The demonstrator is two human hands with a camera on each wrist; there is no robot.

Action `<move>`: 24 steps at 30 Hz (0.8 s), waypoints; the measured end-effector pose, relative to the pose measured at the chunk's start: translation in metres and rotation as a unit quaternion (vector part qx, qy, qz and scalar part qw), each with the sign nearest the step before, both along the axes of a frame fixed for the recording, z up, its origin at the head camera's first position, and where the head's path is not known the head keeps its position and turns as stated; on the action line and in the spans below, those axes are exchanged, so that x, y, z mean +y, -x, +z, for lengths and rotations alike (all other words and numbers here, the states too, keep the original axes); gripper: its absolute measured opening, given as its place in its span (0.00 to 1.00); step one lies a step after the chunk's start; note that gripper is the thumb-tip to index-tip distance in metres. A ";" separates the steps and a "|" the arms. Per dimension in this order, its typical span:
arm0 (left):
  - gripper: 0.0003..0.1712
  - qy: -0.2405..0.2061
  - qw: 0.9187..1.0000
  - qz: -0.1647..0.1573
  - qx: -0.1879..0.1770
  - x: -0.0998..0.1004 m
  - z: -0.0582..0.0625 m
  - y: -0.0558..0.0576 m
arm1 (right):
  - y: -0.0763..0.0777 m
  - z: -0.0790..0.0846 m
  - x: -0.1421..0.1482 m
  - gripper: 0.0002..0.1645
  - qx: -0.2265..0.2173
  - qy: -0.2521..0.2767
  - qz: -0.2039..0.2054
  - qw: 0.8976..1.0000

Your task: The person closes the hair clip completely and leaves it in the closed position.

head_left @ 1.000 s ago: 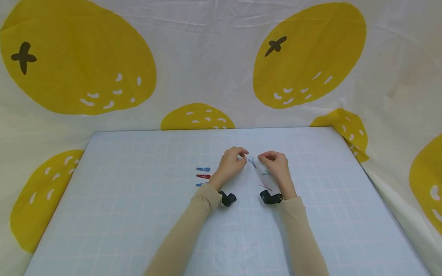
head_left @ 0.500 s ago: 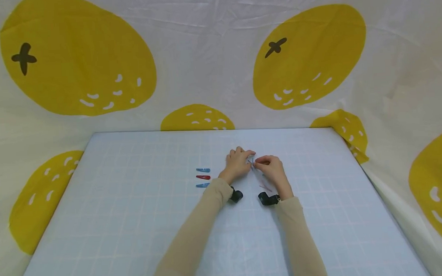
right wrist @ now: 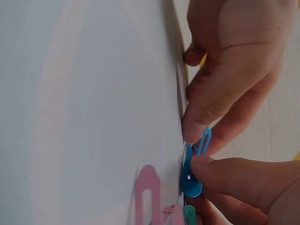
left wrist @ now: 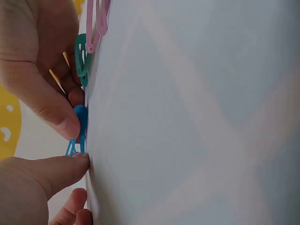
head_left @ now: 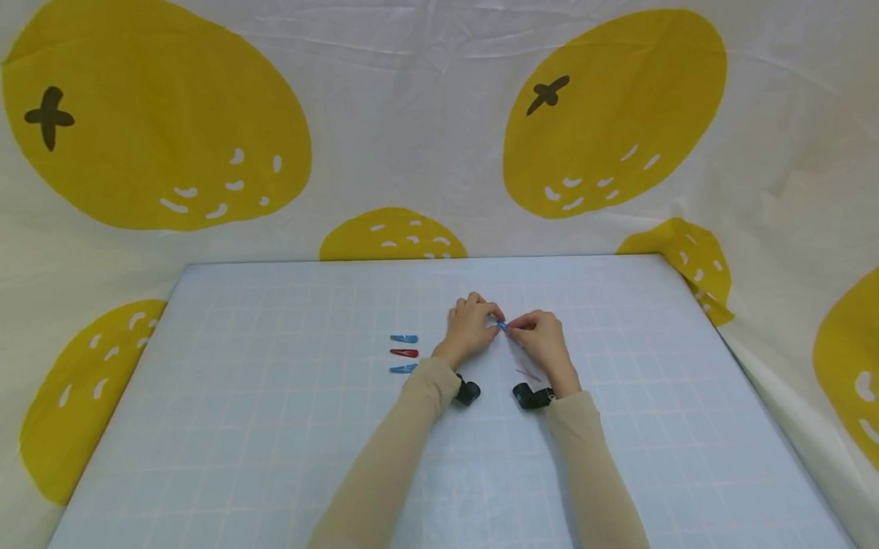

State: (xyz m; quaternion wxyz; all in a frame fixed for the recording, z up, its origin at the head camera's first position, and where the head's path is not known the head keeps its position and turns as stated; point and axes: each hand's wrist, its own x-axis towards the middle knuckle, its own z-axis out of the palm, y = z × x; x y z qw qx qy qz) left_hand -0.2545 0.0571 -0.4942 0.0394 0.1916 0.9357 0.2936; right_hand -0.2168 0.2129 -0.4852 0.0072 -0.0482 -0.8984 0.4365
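Seen from above, nearest first: a left sleeve (head_left: 378,468) and a right sleeve (head_left: 599,473), both beige, reach forward over a pale table (head_left: 255,450) marked with faint grid lines. A small black camera is worn at each wrist, the left camera (head_left: 466,392) and the right camera (head_left: 531,396) facing each other. Just beyond the right camera, a pink clip (right wrist: 148,177) lies on the table. Left of the hands, three clips form a column: a near blue clip (head_left: 403,368), a red clip (head_left: 405,353) and a far blue clip (head_left: 404,338). The left hand (head_left: 469,329) and right hand (head_left: 543,338) meet over a held blue clip (right wrist: 185,173), low at the table surface. The right thumb and fingers pinch its broad, rounded end; the left thumb and a finger grip its slim end, where a slotted prong stands away from the body. A green clip (right wrist: 189,218) lies close by the right fingers. Behind the table hangs a white cloth (head_left: 402,127) printed with yellow fruit.
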 end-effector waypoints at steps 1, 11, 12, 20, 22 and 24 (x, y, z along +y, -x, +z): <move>0.09 -0.006 1.000 -0.002 -0.001 -0.001 0.000 0.000 | 0.000 0.000 0.000 0.09 0.002 0.000 0.000 1.000; 0.12 -0.043 0.998 -0.036 -0.004 -0.010 -0.001 0.004 | 0.002 0.001 0.006 0.07 0.000 -0.001 0.013 1.000; 0.12 -0.050 0.998 -0.038 -0.004 -0.010 -0.002 0.004 | 0.001 0.001 0.006 0.07 0.002 0.001 0.015 1.000; 0.07 -0.160 0.986 -0.041 -0.036 -0.012 0.000 -0.001 | -0.003 0.012 0.008 0.08 0.041 0.018 0.019 0.999; 0.07 -0.181 0.982 -0.041 -0.031 -0.013 0.001 -0.002 | -0.004 0.014 0.009 0.08 0.045 0.027 0.023 0.998; 0.07 -0.199 0.979 -0.041 -0.024 -0.013 0.003 -0.004 | -0.005 0.017 0.010 0.09 0.043 0.040 0.027 0.998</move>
